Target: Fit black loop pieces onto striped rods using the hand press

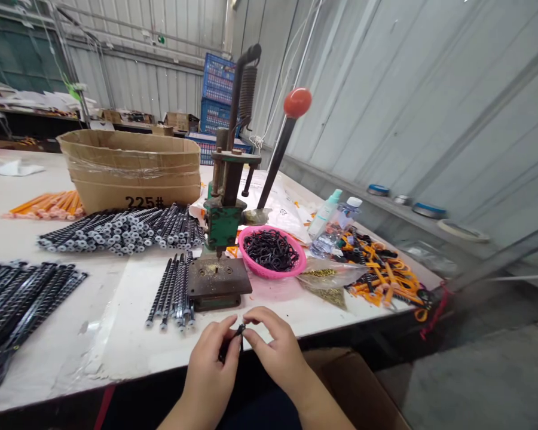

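My left grip (208,367) and right grip (275,352) pinch a small black piece (241,329) between them, just off the near edge of the white counter (63,352). Both grips are nearly closed on it, and my fingers hide most of its shape. The step in hand appears to be fitting this piece by hand, clear of the green hand press (222,206) and its red-knobbed lever (297,103). The next move looks to call for a steady pinch until the piece sits true.

Just beyond my grips lies a dark steel die plate (219,283), beside a row of black spiral rods (170,292). More rods fitted with pale washers (116,230) lie farther off, and a loose bundle of black rods (22,298) lies at left. To the right, a pink basket (291,272) holds black rings (271,251). Past it lie a clear bag of small parts (323,280) and a heap of orange pieces (385,275). Orange rods (45,206) rest at far left by a cardboard box (130,173) marked "225#", the only writing I can read. Blue crates (217,89) stand stacked beyond.
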The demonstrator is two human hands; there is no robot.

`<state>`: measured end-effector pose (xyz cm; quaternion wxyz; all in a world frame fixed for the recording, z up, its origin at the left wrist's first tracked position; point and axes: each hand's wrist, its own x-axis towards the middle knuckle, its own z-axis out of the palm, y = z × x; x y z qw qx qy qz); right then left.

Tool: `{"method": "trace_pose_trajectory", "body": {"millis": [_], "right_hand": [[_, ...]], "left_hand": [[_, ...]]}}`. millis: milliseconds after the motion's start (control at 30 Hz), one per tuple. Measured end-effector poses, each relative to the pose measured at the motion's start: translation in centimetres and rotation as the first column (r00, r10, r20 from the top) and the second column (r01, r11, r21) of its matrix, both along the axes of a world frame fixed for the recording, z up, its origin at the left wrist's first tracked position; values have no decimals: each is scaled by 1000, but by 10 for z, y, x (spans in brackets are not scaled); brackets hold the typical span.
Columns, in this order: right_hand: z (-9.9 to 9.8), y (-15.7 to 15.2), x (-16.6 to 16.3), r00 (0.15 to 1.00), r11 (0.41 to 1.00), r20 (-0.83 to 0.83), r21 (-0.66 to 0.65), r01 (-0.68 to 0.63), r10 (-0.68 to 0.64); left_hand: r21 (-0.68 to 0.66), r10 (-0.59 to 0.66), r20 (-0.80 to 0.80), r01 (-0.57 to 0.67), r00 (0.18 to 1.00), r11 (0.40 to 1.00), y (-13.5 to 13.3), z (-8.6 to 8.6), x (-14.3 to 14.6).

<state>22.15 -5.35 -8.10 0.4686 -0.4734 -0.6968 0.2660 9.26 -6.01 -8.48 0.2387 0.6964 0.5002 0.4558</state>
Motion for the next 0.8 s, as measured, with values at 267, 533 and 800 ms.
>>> {"method": "trace_pose_trajectory", "body": {"millis": [267,533,800], "right_hand": [[-6,14,-3,878,935,-445,-204,-289,174],[14,94,0,896,985,411,-23,-171,165],[-6,136,-16,865,987,502,132,-96,17]], "left_hand": [[-9,-220,-311,229,925,973,25,26,-17],[-184,-327,-675,278,661,943,103,44,-38],[-73,-201,-771,230,604,970,137,36,-45]]}}
